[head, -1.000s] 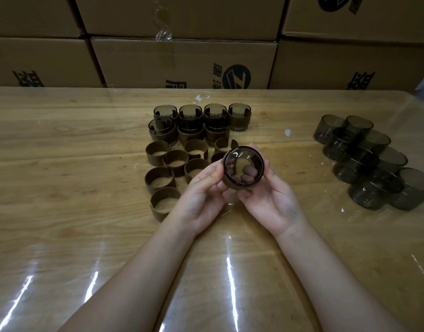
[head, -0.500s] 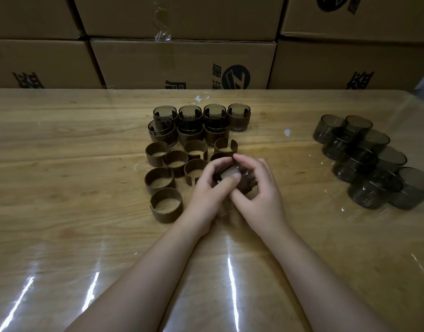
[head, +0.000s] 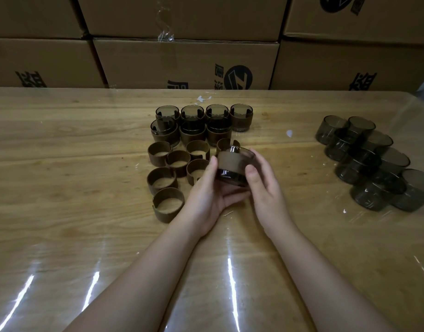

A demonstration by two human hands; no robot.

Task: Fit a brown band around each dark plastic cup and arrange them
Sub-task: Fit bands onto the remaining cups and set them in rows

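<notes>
Seating brown band [head: 232, 162] on dark cup [head: 230, 176]; my left hand [head: 207, 189] and right hand [head: 266, 188] both grip it. Next, I judge: set beside banded cups [head: 218, 131].

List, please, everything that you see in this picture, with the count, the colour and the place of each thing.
banded cups: seven, dark with brown bands, two rows at the middle of the table
held cup: one, dark with a brown band, between both hands
empty bands: about seven, brown, in front of the banded cups
bare cups: about eight, dark, clustered at the right
table: one, light wood under clear film
cardboard boxes: several, brown, stacked behind the table
left hand: grips the held cup
right hand: grips the held cup
</notes>
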